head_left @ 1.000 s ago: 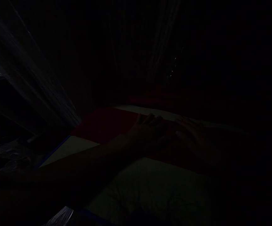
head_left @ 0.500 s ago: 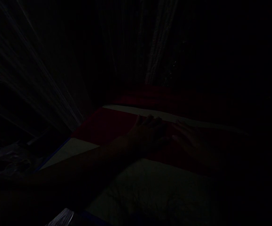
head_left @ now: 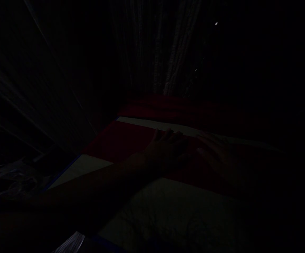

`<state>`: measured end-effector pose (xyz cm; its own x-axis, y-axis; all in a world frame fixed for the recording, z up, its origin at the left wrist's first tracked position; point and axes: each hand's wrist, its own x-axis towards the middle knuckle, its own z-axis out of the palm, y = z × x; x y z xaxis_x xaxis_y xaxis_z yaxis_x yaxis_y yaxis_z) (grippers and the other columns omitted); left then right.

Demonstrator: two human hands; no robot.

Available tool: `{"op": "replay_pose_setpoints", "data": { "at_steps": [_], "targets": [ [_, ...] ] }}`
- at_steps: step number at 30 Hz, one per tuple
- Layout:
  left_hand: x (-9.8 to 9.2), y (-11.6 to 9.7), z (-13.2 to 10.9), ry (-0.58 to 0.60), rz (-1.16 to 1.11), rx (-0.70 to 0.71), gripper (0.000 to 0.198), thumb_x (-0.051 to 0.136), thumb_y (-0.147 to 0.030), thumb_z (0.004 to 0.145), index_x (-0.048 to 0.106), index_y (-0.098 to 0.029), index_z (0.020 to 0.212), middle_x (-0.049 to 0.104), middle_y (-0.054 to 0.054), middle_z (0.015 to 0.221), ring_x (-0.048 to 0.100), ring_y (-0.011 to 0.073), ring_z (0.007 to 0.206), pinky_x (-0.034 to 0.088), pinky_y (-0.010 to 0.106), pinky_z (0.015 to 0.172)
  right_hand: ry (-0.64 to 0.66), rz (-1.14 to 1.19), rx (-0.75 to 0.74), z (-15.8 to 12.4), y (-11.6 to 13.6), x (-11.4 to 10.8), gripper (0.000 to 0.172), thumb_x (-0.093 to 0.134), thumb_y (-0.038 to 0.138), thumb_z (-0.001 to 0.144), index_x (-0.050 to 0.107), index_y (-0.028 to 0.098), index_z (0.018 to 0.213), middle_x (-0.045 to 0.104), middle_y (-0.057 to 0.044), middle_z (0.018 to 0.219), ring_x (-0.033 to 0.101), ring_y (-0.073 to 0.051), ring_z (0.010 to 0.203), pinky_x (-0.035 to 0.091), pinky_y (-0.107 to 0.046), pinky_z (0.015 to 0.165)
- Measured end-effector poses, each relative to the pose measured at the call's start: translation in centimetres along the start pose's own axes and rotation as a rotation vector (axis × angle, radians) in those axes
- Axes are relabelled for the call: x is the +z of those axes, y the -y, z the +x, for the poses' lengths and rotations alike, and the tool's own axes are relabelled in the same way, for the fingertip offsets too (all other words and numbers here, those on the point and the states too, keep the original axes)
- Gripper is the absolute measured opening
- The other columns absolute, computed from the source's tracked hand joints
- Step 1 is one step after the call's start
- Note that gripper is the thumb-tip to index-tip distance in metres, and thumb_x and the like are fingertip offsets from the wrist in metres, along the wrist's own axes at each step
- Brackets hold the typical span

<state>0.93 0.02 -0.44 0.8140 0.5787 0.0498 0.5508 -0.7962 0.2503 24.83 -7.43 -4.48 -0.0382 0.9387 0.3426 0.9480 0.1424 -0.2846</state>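
Note:
The view is very dark. A cloth [head_left: 110,140] with a red band between pale areas and a blue edge lies spread out flat. My left hand [head_left: 165,149] rests palm down on its red band, fingers spread and reaching to the pale strip [head_left: 152,123]. A little to the right, my right hand [head_left: 215,153] is on or just over the same band, fingers stretched out, its wrist lost in shadow. Neither hand holds anything that I can see. Dark line patterns show on the near pale area [head_left: 173,211].
More red fabric [head_left: 152,105] lies beyond the far pale strip. Behind it hang dim vertical strands [head_left: 170,59]. Crumpled clear plastic [head_left: 18,177] sits at the left, and a shiny, pale object [head_left: 72,242] shows at the bottom edge. The right side is black.
The view has shifted slightly. My right hand is a little further right, away from my left hand, which stays flat on the red band.

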Motion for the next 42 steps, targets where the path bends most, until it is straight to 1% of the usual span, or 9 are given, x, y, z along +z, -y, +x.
{"op": "replay_pose_setpoints", "data": {
  "at_steps": [4,8,12,16,27,31,35,39,42],
  "targets": [
    [-0.14,-0.09,-0.02,-0.006,0.012,-0.001,0.073,0.028,-0.069,0.104,0.034,-0.028,0.164,0.020,0.005,0.174,0.015,0.0376,0.162,0.009,0.071,0.126,0.079,0.003,0.010,-0.05,-0.11,0.19,0.066,0.032,0.067,0.104,0.049,0.026,0.153,0.037,0.001,0.164,0.033,-0.026,0.154,0.026,-0.061,0.127],
    [-0.31,-0.25,0.02,-0.001,0.029,-0.008,0.073,0.029,-0.068,0.104,0.033,-0.027,0.164,0.020,0.006,0.174,0.014,0.0379,0.162,0.010,0.070,0.126,0.031,0.005,0.030,0.04,-0.03,0.07,0.065,0.031,0.067,0.104,0.050,0.029,0.152,0.037,0.002,0.164,0.035,-0.025,0.153,0.025,-0.060,0.128],
    [-0.17,-0.18,0.06,-0.002,0.019,-0.012,0.072,0.028,-0.069,0.104,0.034,-0.028,0.164,0.020,0.005,0.174,0.014,0.0374,0.162,0.010,0.070,0.126,0.084,0.016,0.030,0.16,-0.13,-0.11,0.065,0.032,0.068,0.103,0.050,0.030,0.152,0.040,0.002,0.162,0.038,-0.026,0.151,0.025,-0.062,0.127],
    [0.10,0.00,0.09,-0.033,0.032,0.006,0.074,0.027,-0.070,0.104,0.035,-0.027,0.163,0.021,0.007,0.174,0.015,0.0382,0.162,0.010,0.071,0.125,0.007,0.017,0.037,0.17,-0.31,0.03,0.063,0.035,0.069,0.102,0.051,0.032,0.150,0.040,0.003,0.162,0.039,-0.026,0.150,0.030,-0.060,0.126],
    [-0.31,-0.18,0.04,0.000,0.026,-0.004,0.072,0.027,-0.069,0.104,0.034,-0.029,0.163,0.020,0.004,0.174,0.014,0.0376,0.162,0.009,0.071,0.126,0.076,0.013,0.035,-0.01,-0.14,0.09,0.066,0.032,0.069,0.103,0.050,0.030,0.153,0.038,0.002,0.163,0.035,-0.027,0.152,0.027,-0.061,0.127],
    [-0.20,-0.09,0.01,-0.005,0.029,-0.001,0.074,0.026,-0.071,0.104,0.033,-0.028,0.164,0.021,0.005,0.174,0.014,0.0371,0.162,0.010,0.070,0.127,0.046,0.023,0.047,0.04,-0.17,0.02,0.066,0.032,0.069,0.101,0.052,0.030,0.150,0.038,0.003,0.163,0.035,-0.026,0.152,0.025,-0.062,0.128],
    [-0.22,-0.08,-0.01,-0.012,0.029,0.014,0.074,0.025,-0.071,0.104,0.033,-0.028,0.164,0.021,0.005,0.174,0.016,0.0379,0.161,0.011,0.071,0.126,0.113,0.005,0.056,0.07,-0.12,-0.04,0.068,0.031,0.069,0.101,0.049,0.030,0.152,0.038,0.003,0.163,0.035,-0.025,0.153,0.022,-0.063,0.128],
    [-0.32,-0.17,0.01,-0.003,0.034,-0.001,0.073,0.028,-0.069,0.104,0.032,-0.028,0.164,0.020,0.005,0.174,0.015,0.0375,0.162,0.011,0.070,0.126,0.058,-0.007,0.061,0.15,0.03,-0.08,0.067,0.030,0.069,0.101,0.050,0.029,0.152,0.036,0.003,0.164,0.033,-0.025,0.154,0.025,-0.061,0.128],
    [-0.26,-0.14,0.03,-0.004,0.025,-0.006,0.073,0.028,-0.069,0.104,0.033,-0.028,0.164,0.019,0.004,0.174,0.014,0.0375,0.162,0.009,0.070,0.127,0.111,0.000,0.061,0.13,0.03,0.00,0.068,0.029,0.069,0.101,0.047,0.029,0.154,0.034,0.003,0.165,0.032,-0.025,0.155,0.023,-0.062,0.128]
  ]
}}
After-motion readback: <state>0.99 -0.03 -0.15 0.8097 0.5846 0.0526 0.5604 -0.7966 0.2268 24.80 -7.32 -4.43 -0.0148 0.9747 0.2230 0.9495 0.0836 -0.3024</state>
